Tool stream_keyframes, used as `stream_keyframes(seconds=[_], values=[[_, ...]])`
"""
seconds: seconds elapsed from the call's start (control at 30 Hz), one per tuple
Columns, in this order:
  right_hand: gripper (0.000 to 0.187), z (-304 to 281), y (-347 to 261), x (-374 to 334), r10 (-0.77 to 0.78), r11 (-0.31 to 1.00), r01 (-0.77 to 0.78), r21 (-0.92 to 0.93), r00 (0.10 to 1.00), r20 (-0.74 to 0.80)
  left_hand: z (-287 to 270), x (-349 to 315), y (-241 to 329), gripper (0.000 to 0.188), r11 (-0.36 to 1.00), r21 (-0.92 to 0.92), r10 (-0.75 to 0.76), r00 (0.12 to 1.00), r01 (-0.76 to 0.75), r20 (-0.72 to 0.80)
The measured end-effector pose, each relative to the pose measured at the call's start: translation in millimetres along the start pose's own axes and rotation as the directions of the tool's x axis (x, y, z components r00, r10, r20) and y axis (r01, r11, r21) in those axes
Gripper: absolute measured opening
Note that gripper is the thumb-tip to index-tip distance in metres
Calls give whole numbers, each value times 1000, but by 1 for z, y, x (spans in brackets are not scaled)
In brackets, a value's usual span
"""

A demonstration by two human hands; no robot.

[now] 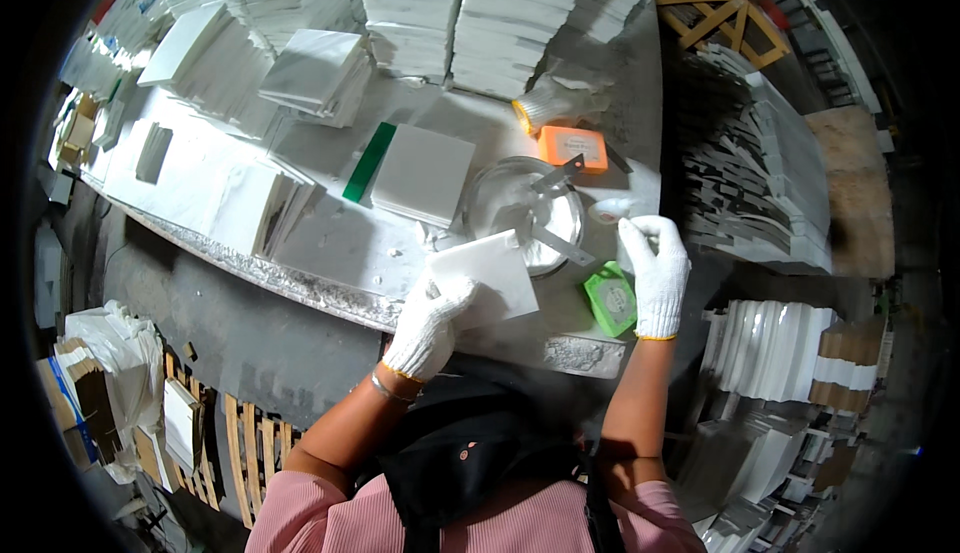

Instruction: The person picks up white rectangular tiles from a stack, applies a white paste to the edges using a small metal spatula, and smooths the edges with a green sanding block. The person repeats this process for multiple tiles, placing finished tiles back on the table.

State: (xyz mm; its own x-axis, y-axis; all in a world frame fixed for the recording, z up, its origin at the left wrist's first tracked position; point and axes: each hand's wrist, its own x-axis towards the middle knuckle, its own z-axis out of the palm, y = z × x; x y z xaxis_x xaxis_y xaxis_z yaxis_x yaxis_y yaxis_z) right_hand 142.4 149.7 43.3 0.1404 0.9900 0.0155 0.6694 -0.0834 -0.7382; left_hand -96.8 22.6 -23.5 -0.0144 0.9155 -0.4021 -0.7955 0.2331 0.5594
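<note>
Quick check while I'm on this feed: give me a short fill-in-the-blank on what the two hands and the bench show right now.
1. The left hand holds a square white ____ by its near corner.
2. Both hands wear white ____.
3. The flat box beside the right hand is ____ in colour.
4. A metal square lies across the round ____ in the middle of the bench.

Missing words: tile; gloves; green; dish

White square tile (pixel 490 275), tilted, held.
</note>
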Motion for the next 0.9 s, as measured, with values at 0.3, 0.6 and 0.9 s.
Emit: stream_keyframes(seconds=[0.3, 0.6, 0.9], values=[[49, 22, 41, 43, -129, 989, 138, -53, 980, 153, -4, 1, -4, 43, 1000, -18, 18, 1000, -17, 13], [41, -9, -21, -9, -212, 968, 149, 203, 918, 336, 3, 0, 0, 49, 998, -8, 57, 998, -57, 27], [37, -5, -42, -19, -342, 940, 307, 151, 825, 450, 3, 0, 1, 47, 998, -55, 9, 1000, -8, 18]])
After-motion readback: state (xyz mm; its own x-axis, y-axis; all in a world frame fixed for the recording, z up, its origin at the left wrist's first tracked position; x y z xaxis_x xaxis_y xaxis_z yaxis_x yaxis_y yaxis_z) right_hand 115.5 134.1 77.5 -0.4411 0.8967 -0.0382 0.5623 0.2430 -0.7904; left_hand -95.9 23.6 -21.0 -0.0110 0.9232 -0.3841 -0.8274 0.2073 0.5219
